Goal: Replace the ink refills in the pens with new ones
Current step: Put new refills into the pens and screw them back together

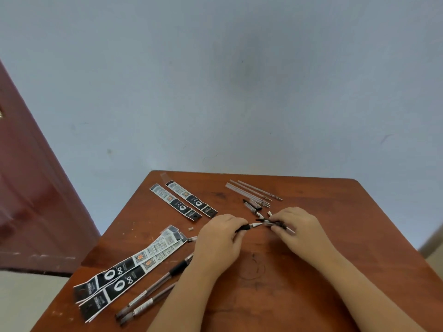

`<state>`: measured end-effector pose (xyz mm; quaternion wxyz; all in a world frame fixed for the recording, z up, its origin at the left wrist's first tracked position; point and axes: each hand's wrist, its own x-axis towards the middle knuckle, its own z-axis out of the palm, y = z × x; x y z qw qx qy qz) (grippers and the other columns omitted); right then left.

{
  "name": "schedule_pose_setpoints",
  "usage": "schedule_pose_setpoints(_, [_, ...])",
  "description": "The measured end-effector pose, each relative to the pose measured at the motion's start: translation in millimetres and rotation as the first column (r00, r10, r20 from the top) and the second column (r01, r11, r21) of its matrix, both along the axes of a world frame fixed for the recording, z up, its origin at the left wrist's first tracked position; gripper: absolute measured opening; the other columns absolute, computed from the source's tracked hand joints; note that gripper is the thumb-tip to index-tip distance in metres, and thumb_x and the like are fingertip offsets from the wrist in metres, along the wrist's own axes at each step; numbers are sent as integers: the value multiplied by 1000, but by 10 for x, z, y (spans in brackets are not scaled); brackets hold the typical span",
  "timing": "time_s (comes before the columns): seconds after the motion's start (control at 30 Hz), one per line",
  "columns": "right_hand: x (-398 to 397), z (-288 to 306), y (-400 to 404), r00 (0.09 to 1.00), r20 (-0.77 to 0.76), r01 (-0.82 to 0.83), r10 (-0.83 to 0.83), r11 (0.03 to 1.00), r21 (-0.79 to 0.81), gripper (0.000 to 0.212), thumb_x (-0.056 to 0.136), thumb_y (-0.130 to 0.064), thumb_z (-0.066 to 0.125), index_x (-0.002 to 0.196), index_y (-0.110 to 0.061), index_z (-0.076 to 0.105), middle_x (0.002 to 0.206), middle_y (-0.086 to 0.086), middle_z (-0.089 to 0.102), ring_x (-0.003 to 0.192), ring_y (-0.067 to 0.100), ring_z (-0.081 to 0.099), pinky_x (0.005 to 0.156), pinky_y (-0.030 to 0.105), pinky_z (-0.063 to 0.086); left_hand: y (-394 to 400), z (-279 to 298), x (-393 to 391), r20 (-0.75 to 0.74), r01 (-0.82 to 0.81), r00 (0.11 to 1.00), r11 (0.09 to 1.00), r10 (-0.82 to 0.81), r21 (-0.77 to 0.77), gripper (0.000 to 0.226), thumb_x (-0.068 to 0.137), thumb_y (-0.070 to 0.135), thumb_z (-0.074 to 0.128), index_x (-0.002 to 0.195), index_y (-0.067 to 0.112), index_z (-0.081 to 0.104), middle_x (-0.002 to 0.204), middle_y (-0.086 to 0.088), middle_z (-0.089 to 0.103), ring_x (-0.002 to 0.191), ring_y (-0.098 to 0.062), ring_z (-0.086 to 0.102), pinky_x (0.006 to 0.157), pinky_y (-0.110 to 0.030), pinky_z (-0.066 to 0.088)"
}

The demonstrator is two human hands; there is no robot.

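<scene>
Head view. Both hands work over the middle of the bench (311,271). The left hand (219,238) has its fingers curled round the black grip section (245,227) of a pen, its metal tip pointing right. The right hand (299,227) pinches the rest of the pen parts (273,222), a dark piece and a thin pale end that projects past the fingers toward the right. The two halves nearly meet between the hands; whether they touch cannot be told.

Judged step: joining or separating the tip section and barrel of one pen.

Risks from here:
- The small tip section may slip from the left fingers and roll off the bench, since the grasp covers only a short length.
- Misalignment of the two halves could bend the thin refill.
- Loose parts lie just beyond the hands; a sweep of the right hand could scatter them.
- Used and new refills look alike, so a mix-up is possible.

Count:
- Refills (254,191) at the far side: about five, overlapping, so the count is uncertain.
- Far packets (183,200): two.
- Near packets (127,267): at least two, stacked.
- Whole pens (153,291) at the near left: two.
- Loose cap (251,206) near the refills: one.
</scene>
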<state>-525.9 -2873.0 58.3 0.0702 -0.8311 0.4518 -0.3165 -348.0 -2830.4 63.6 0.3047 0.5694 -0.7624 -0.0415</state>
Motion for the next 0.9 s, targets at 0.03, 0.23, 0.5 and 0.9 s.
schedule_pose_setpoints(0.03, [-8,9,4,1000,1,-2,2,1000,14,18,65,-15,63,80,-9,72,76,5,71,73,22,64,70,25,43,3,-5,-14,0,4,1000,1000,-4,-3,28,79,22,49,98,14,69,90,-2,69,86,-18,62,73,-21,39])
schedule_pose_setpoints(0.23, [3,9,36,999,8,-39,38,998,53,19,67,-16,60,81,-8,71,78,7,70,75,24,63,67,26,44,1,-30,-35,-22,37,999,997,-39,-73,24,88,16,53,110,16,63,103,-1,65,99,-15,56,81,-17,34])
schedule_pose_setpoints(0.5, [-5,39,110,978,-31,-202,208,969,144,23,75,-30,57,84,-16,72,79,0,69,74,8,60,68,17,48,-17,-41,-27,-2,159,987,987,-159,9,31,80,33,46,87,19,73,72,1,69,67,-14,63,57,-26,52])
schedule_pose_setpoints(0.9, [-46,106,107,983,91,-177,162,966,186,19,75,-18,67,93,-10,71,81,-10,63,73,-5,54,73,1,37,2,-33,-4,-83,169,982,985,-172,-48,33,76,25,50,100,14,70,88,-3,69,83,-16,61,72,-13,37])
